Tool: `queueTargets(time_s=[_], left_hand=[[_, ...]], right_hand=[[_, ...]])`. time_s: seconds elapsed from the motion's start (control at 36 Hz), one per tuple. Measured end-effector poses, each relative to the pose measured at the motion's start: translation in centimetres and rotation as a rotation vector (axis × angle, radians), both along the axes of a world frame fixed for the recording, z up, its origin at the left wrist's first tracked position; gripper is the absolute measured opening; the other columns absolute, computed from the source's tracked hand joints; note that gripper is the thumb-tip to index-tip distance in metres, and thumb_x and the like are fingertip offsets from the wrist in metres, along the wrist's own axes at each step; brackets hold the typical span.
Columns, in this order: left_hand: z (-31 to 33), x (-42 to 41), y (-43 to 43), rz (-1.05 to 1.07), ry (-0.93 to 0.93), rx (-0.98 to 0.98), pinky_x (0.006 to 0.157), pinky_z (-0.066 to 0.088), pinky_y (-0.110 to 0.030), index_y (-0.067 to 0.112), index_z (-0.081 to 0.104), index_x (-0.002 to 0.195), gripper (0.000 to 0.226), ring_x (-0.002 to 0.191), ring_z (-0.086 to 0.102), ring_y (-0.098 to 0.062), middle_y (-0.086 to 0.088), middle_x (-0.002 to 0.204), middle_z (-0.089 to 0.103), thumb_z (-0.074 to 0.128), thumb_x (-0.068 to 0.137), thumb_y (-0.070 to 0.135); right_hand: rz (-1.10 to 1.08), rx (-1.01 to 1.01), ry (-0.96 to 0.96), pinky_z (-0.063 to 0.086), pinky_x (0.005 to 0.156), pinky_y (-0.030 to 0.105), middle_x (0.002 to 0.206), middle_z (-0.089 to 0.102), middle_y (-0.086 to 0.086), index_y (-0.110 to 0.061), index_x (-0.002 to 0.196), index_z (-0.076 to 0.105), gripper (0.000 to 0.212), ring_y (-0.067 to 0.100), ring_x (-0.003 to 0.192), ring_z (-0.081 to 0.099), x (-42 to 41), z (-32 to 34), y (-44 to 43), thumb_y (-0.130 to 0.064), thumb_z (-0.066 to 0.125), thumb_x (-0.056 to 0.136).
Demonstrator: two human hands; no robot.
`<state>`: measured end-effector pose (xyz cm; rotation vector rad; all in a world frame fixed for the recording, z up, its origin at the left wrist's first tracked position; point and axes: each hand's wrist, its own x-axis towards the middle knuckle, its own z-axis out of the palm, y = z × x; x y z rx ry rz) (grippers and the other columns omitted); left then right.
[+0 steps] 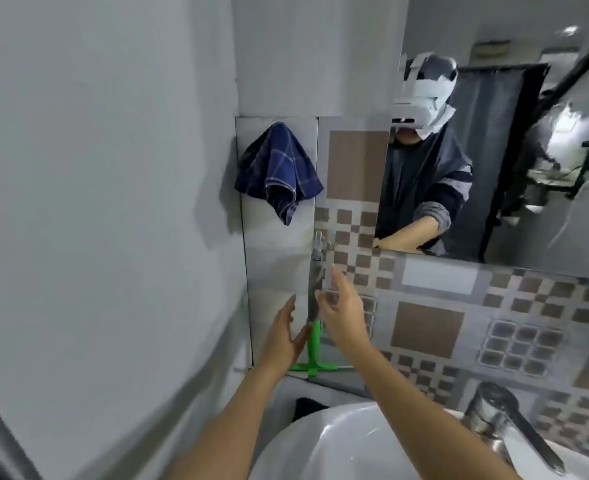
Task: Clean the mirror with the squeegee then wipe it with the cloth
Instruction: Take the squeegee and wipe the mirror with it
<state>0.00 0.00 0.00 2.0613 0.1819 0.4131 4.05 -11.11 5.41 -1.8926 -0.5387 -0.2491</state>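
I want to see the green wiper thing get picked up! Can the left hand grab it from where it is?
Probably yes. The left hand is open and right beside the green squeegee, which stands against the wall tiles. Nothing sits between them; the right hand hovers just above, not blocking.

A home bathroom: a white washbasin (338,445) with a chrome mixer tap (504,420), a wall mirror (528,168) above brown-and-grey checked tiles (424,323), and a blue checked cloth (279,168) hanging on the wall.
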Motion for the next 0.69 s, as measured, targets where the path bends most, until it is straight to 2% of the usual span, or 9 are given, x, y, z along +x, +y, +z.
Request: queueTargets(time_s=[0.03,0.08,0.14,0.19,0.22,0.31,0.44,0.58,0.69], left_hand=[[-0.5,0.3,0.1,-0.012,0.013,-0.034,0.106,0.037,-0.04,0.028,0.017,0.144,0.067,0.13,0.038,-0.02,-0.005,0.146,0.033,0.052,0.089,0.04],[-1.6,1.0,0.3,-0.042,0.055,-0.077,0.102,0.042,-0.041,0.033,0.016,0.144,0.065,0.125,0.042,-0.02,-0.006,0.142,0.037,0.053,0.09,0.036],[-2.5,1.5,0.4,-0.067,0.079,-0.14,0.088,0.051,-0.03,0.035,0.016,0.143,0.064,0.116,0.048,-0.017,-0.003,0.136,0.044,0.053,0.091,0.031],[-3.0,1.8,0.1,-0.098,0.079,-0.134,0.07,0.05,-0.015,0.033,0.018,0.143,0.062,0.105,0.052,-0.011,0.002,0.125,0.049,0.053,0.092,0.028],[-3.0,1.9,0.0,-0.11,0.076,-0.126,0.067,0.048,-0.013,0.033,0.02,0.142,0.06,0.102,0.053,-0.01,0.004,0.12,0.05,0.052,0.092,0.026],[-3.6,2.2,-0.3,-0.109,0.053,-0.134,0.068,0.048,-0.014,0.036,0.026,0.139,0.056,0.099,0.055,-0.009,0.005,0.115,0.054,0.053,0.092,0.024],[-3.7,2.0,-0.8,-0.089,-0.001,-0.159,0.066,0.05,-0.01,0.031,0.033,0.138,0.053,0.095,0.059,-0.009,0.004,0.108,0.059,0.056,0.091,0.02],[-3.4,1.2,-1.0,-0.095,-0.021,-0.153,0.068,0.05,-0.01,0.032,0.033,0.137,0.052,0.095,0.06,-0.01,0.003,0.107,0.06,0.055,0.091,0.021],[-2.6,0.6,-1.1,-0.1,-0.037,-0.118,0.07,0.053,-0.016,0.034,0.031,0.138,0.053,0.095,0.06,-0.008,0.002,0.109,0.061,0.055,0.091,0.023]], right_hand=[[-0.007,0.02,0.022,0.041,0.107,0.041,0.14,0.046,0.007,-0.016,0.142,0.033,0.056,0.021,0.126,0.047,0.5,-0.3,0.3,-0.013,0.056,0.091],[-0.018,0.036,0.057,0.042,0.105,0.036,0.139,0.048,0.006,-0.015,0.141,0.034,0.056,0.019,0.126,0.048,1.1,-0.5,0.9,-0.013,0.057,0.09],[-0.029,0.049,0.101,0.043,0.099,0.027,0.136,0.051,0.006,-0.015,0.141,0.035,0.056,0.019,0.124,0.05,1.5,-0.6,1.4,-0.011,0.058,0.089],[-0.032,0.055,0.117,0.045,0.094,0.027,0.133,0.054,0.009,-0.014,0.14,0.035,0.058,0.022,0.12,0.054,1.9,-0.9,1.8,-0.009,0.06,0.088],[-0.037,0.056,0.12,0.046,0.093,0.028,0.132,0.055,0.01,-0.014,0.14,0.035,0.059,0.023,0.119,0.055,2.0,-0.8,2.0,-0.008,0.06,0.087],[-0.057,0.07,0.139,0.044,0.093,0.026,0.13,0.055,0.01,-0.015,0.139,0.037,0.059,0.024,0.118,0.054,2.7,-0.9,2.2,-0.004,0.061,0.086],[-0.058,0.052,0.13,0.044,0.09,0.024,0.128,0.056,0.009,-0.016,0.137,0.04,0.058,0.023,0.116,0.054,2.9,-0.6,2.1,0.001,0.06,0.085],[-0.038,0.085,0.125,0.049,0.094,0.03,0.128,0.056,0.009,-0.017,0.136,0.042,0.059,0.023,0.115,0.055,2.3,-0.4,1.8,0.001,0.061,0.084],[-0.035,0.149,0.111,0.051,0.085,0.027,0.124,0.057,0.006,-0.019,0.135,0.044,0.055,0.017,0.103,0.057,1.2,0.0,1.4,0.0,0.06,0.085]])
